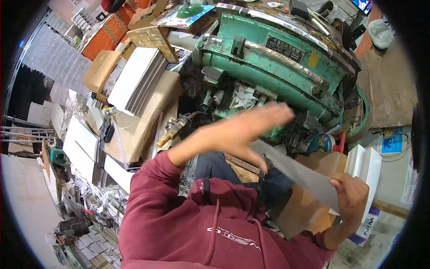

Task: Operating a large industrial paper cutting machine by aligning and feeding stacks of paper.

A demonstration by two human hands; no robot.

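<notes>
My right hand [351, 197] grips one end of a thin grey sheet [309, 177] between thumb and fingers, to the right of my body. The sheet slants up and left from there, its far end close to my left thumb. My left hand [242, 132] is stretched flat, slightly blurred, with fingers together and thumb apart; it appears to hold nothing. Beyond it stands a worn green machine [277, 74] with a long metal bar across its front. Pale offcuts [244, 96] lie in the machine's lower opening, partly hidden by my left hand.
At left, a stack of white sheets [134, 78] rests on a brown paper-covered surface [156, 101], beside a cardboard box [101, 71]. More white sheets [80, 143] lean lower left, above heaped scraps [96, 197]. A round tin [320, 142] and white panels [369, 166] stand at right.
</notes>
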